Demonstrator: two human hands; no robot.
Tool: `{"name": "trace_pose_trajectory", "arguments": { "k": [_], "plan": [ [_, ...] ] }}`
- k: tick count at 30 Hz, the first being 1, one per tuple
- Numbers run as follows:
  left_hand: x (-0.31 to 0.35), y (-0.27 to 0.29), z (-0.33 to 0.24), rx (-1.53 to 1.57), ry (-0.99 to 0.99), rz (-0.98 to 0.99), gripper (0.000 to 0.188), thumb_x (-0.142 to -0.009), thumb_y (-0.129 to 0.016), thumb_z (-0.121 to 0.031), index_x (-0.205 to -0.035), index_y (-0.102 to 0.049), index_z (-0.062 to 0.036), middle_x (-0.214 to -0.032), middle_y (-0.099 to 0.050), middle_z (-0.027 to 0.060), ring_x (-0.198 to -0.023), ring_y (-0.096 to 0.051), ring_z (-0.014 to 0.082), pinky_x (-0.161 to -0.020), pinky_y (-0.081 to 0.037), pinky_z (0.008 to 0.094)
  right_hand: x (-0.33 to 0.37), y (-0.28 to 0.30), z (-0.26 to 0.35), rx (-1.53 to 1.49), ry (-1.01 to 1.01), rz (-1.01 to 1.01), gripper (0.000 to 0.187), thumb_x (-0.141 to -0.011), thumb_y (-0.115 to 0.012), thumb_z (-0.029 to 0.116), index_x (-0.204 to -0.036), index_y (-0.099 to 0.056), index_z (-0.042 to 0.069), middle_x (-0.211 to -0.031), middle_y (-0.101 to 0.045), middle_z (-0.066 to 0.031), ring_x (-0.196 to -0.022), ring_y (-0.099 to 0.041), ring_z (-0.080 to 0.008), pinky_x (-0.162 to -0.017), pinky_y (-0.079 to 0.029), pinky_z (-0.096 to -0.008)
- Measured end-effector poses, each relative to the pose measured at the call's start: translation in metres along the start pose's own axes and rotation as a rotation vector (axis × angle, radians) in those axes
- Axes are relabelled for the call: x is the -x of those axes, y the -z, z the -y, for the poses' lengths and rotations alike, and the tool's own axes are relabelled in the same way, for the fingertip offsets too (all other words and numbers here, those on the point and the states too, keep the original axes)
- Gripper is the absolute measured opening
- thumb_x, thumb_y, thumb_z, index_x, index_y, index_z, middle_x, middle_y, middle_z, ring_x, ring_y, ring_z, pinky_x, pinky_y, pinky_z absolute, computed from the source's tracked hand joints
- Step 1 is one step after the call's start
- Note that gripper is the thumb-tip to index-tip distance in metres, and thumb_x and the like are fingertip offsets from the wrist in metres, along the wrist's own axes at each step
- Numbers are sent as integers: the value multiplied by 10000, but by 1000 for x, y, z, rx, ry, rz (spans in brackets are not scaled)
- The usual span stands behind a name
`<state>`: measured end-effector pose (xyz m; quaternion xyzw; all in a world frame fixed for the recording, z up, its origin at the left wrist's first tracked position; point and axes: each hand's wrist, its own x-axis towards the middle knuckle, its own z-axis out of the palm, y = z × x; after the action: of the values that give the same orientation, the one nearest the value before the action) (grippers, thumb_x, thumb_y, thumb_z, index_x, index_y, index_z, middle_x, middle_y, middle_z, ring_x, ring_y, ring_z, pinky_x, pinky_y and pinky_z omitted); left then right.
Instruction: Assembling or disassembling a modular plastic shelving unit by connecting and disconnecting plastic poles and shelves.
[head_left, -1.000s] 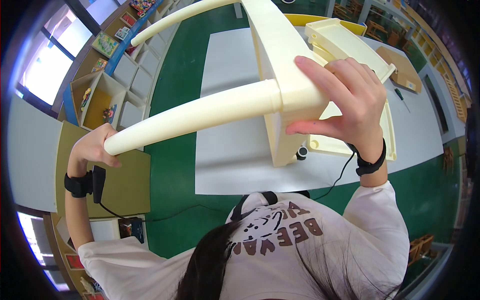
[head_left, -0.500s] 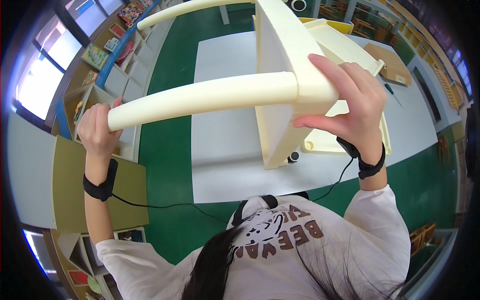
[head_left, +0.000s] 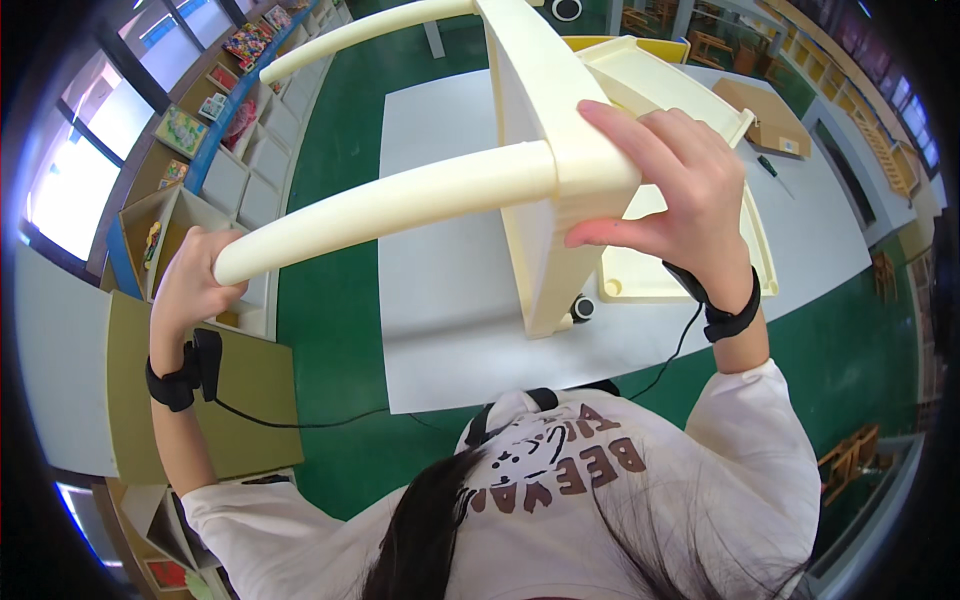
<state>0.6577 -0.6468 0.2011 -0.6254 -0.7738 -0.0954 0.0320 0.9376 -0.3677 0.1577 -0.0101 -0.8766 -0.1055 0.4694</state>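
Note:
A cream plastic tray-like panel (head_left: 575, 85) is tipped on its side above the table, with two curved tubular posts sticking out to the left. My left hand (head_left: 195, 275) is closed around the free end of the near post (head_left: 390, 205). The far post (head_left: 370, 32) is untouched. At the corner where the near post meets the panel, my right hand (head_left: 690, 180) clasps the edge, fingers over the top and thumb below. A black-and-white caster wheel (head_left: 582, 308) shows by the panel's lower end.
On the white table (head_left: 450, 320) lie a cream tray (head_left: 690, 285), another cream tray (head_left: 665, 90), a flat cardboard piece (head_left: 765, 115) and a dark-handled screwdriver (head_left: 768, 165). Shelves (head_left: 270, 155) line the left wall. A cable (head_left: 300, 425) hangs from my left wristband.
The panel and posts have shifted slightly left in view. My left hand has moved a little lower and turned at the post's end. My right hand has kept its hold on the corner.

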Motion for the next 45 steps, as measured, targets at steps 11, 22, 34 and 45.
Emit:
{"name": "trace_pose_trajectory", "arguments": {
  "k": [11, 22, 34, 45],
  "plan": [
    [8, 3, 18, 538, 284, 576, 134, -538, -614, -34, -564, -487, 2, -445, -439, 32, -386, -409, 107, -393, -331, 246, -10, -5, 12, -37, 67, 2, 679, -492, -675, 536, -1025, -576, 128, -633, -464, -22, -555, -463, -174, -495, -361, -279],
    [46, -20, 26, 923, 403, 243, 235, -553, -696, -89, -664, -501, -19, -496, -454, 14, -361, -429, 85, -334, -335, 223, -3, 1, 3, -20, -1, -72, 679, -496, -664, 562, -1015, -579, 132, -601, -435, -13, -535, -448, -176, -487, -348, -282],
    [-93, -33, -104, 546, -307, -484, 255, -678, -660, -56, -909, -559, -18, -886, -542, 35, -853, -497, 111, -744, -400, 269, -12, -6, 16, -165, -1, -23, 683, -486, -723, 436, -1047, -515, 107, -658, -473, 0, -604, -479, -161, -533, -364, -270],
    [-133, -37, -126, 721, -394, -98, 446, -666, -638, -75, -1094, -525, -20, -1004, -585, 58, -867, -527, 113, -776, -414, 257, -13, 14, 3, -828, -283, -177, 685, -647, -706, 309, -1176, -395, 3, -1116, -483, -120, -1065, -443, -240, -890, -333, -350]
  ]
}}
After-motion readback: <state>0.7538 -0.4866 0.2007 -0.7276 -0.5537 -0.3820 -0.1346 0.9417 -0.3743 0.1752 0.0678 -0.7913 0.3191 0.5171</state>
